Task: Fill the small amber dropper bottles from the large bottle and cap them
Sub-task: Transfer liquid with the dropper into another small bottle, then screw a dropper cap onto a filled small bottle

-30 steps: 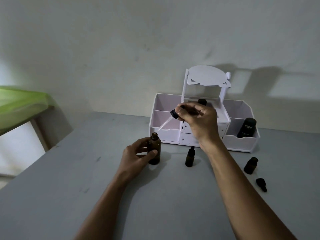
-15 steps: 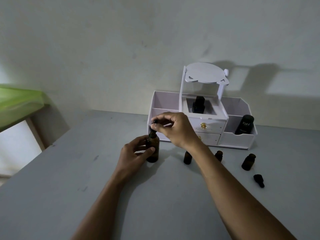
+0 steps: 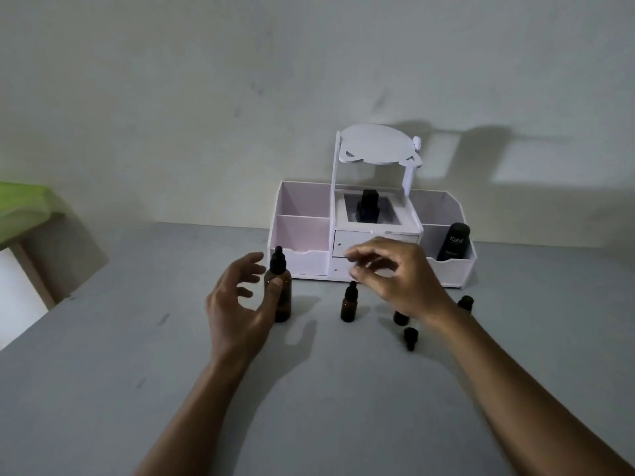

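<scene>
The large amber bottle stands upright on the grey table with its black dropper cap on. My left hand is spread beside it, thumb touching the glass, fingers loose. My right hand hovers over the small bottles, fingers loosely curled and holding nothing. One small amber bottle stands capped between my hands. A second small bottle shows partly under my right wrist, and a third peeks out behind my forearm. A loose black dropper cap lies on the table.
A white desk organiser with drawers and a small shelf stands against the wall. It holds a dark bottle in its middle bay and a black labelled bottle at the right. A green-covered surface sits at far left.
My right hand put the dropper back into the large bottle, let go and moved right over the small bottles. My left hand loosened its grip on the large bottle.
</scene>
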Tool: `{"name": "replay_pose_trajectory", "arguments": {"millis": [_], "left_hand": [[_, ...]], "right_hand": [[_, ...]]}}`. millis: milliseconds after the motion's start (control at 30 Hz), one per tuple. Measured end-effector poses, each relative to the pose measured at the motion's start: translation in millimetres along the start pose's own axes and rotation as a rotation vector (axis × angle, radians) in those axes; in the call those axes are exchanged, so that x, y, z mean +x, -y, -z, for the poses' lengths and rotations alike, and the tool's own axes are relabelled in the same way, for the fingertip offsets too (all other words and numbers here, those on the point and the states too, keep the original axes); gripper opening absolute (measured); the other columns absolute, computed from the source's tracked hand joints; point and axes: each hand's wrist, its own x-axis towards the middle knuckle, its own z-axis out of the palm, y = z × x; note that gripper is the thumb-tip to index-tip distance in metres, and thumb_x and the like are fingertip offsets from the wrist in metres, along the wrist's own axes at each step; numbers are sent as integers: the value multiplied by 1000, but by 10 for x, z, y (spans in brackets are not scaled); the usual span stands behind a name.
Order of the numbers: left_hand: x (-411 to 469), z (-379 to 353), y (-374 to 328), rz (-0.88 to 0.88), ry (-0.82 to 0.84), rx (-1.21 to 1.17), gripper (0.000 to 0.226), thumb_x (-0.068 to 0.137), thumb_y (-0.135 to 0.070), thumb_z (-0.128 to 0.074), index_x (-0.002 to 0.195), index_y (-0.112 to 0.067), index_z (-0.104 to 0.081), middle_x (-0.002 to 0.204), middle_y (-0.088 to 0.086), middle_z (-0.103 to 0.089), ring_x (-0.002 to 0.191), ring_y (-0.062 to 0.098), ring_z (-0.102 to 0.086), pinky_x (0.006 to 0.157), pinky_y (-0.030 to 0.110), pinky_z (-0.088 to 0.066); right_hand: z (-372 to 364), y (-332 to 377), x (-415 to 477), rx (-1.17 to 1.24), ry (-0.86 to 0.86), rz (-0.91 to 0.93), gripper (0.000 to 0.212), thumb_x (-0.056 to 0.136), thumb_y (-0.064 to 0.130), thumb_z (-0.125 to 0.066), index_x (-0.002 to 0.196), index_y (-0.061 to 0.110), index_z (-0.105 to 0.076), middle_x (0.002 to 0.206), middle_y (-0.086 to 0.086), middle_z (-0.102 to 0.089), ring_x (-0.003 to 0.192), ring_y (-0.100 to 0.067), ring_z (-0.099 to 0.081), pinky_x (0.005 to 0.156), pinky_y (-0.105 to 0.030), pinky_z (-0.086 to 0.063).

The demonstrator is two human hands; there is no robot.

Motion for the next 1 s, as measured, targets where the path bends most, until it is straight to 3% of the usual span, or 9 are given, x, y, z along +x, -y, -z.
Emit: {"name": "replay_pose_trajectory", "arguments": {"millis": [167,300,400,567,667,767,867,933,1000], "left_hand": [[-277,-291,-305,-70,106,-113,25,82,-18,-72,107,-22,-70,83,-7,-71,69,12,-66,62,19,-53],[-435,-568,-436,-47,333,-121,26,85,-21,-75,109,-29,-69,89,-13,-72,82,10,-70,72,19,-56],[-500,-759,-492,31,532,-68,38,88,-23,-75,123,-35,-63,104,-19,-69,95,1,-67,80,13,-55],[-613,-1090,-474,183,666,-39,53,91,-17,-71,139,-29,-54,130,-12,-62,108,-2,-58,82,2,-45],[-643,-1240,-444,233,669,-16,58,90,-12,-72,143,-22,-51,138,-6,-59,110,-1,-54,84,0,-39],[-622,-1357,-414,246,613,-7,61,85,-10,-76,142,-17,-54,134,-1,-63,107,3,-57,83,0,-39],[-592,-1464,-413,270,582,-12,63,82,-14,-80,140,-14,-55,133,1,-65,106,6,-60,95,14,-47],[-584,-1543,-437,280,565,-14,62,81,-17,-81,138,-12,-57,131,2,-66,103,7,-61,97,20,-49],[-568,-1592,-440,281,558,-12,62,79,-18,-83,136,-12,-59,128,3,-68,99,6,-62,90,15,-47]], "right_hand": [[434,-290,-478,-245,127,-46,31,81,-3,-73,99,22,-77,99,11,-72,90,-6,-67,74,-18,-54],[524,-451,-750,-399,269,-181,43,83,3,-68,107,38,-72,117,22,-59,109,4,-56,91,-15,-44],[501,-509,-854,-550,382,-253,35,91,11,-62,113,37,-69,126,24,-48,115,4,-48,103,-17,-41],[495,-518,-892,-593,413,-236,18,95,25,-63,107,37,-70,125,20,-52,109,0,-51,92,-11,-39],[618,-528,-863,-475,302,-210,20,88,23,-71,99,40,-68,107,21,-62,98,1,-59,84,-18,-48],[685,-477,-763,-233,-2,-181,18,83,13,-77,92,27,-71,92,14,-72,86,-3,-67,73,-14,-52],[674,-395,-585,69,-298,-230,14,83,4,-76,93,13,-72,88,3,-75,82,-7,-71,75,-17,-56],[661,-413,-496,123,-364,-258,13,82,3,-77,92,9,-71,86,-2,-75,79,-8,-70,74,-17,-56],[613,-465,-432,120,-370,-276,14,81,4,-78,91,11,-71,86,-4,-75,79,-11,-71,75,-20,-56]]}}
